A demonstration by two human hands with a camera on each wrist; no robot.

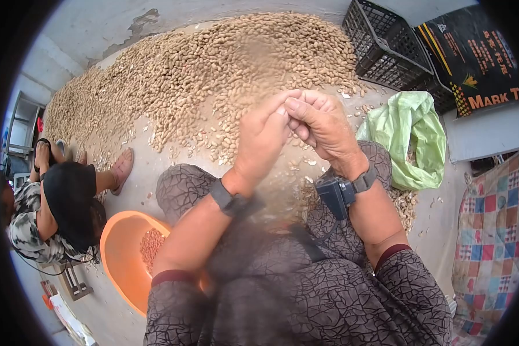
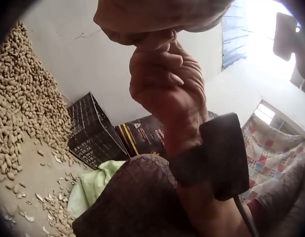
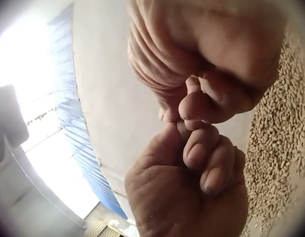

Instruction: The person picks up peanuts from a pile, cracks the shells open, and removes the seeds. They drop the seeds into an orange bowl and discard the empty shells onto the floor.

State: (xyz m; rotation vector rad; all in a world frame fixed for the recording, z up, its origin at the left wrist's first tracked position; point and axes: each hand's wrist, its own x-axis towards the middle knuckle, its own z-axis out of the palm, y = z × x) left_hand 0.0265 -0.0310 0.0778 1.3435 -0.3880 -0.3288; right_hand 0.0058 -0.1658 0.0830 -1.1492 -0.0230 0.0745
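Note:
My left hand (image 1: 262,138) and right hand (image 1: 328,130) meet in front of my chest, fingers curled and fingertips together. Between thumbs and forefingers they pinch a peanut (image 3: 182,128), of which only a small brownish bit shows in the right wrist view; the fingers hide the rest. Seen from the left wrist, the right hand (image 2: 167,84) reaches up to the left one (image 2: 162,17). Beyond the hands spreads a large heap of unshelled peanuts (image 1: 213,63). An orange basin (image 1: 118,245) with reddish shelled kernels (image 1: 151,247) stands by my left thigh, partly behind my forearm.
A light green sack (image 1: 386,121) lies open by my right knee, with shell bits (image 1: 406,207) near it. Black plastic crates (image 1: 386,52) and a black printed bag (image 1: 473,52) stand at the back right. Another person (image 1: 63,196) sits at the left.

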